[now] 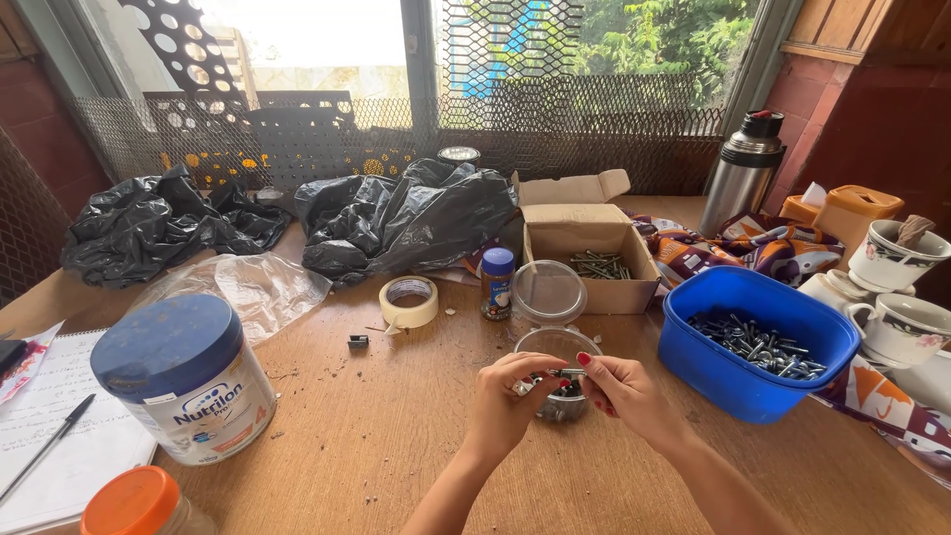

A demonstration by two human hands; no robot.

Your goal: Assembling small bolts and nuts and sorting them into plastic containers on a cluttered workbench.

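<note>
Head view: I see both hands meeting over a small clear plastic cup (558, 347) near the tabletop (396, 436) centre. Left hand (510, 401) and right hand (619, 391) pinch a small screw (573, 374) between fingertips; it lies roughly level, long axis left-right. Blue tub of screws (758, 342) stands just right, cardboard box (589, 253) behind, tape roll (409, 301) and blue-lidded tin (186, 376) to the left. Bare wood lies open toward the near edge.

Both hands (565, 391) pinch probably bolt over clear cup (561, 376)
</note>
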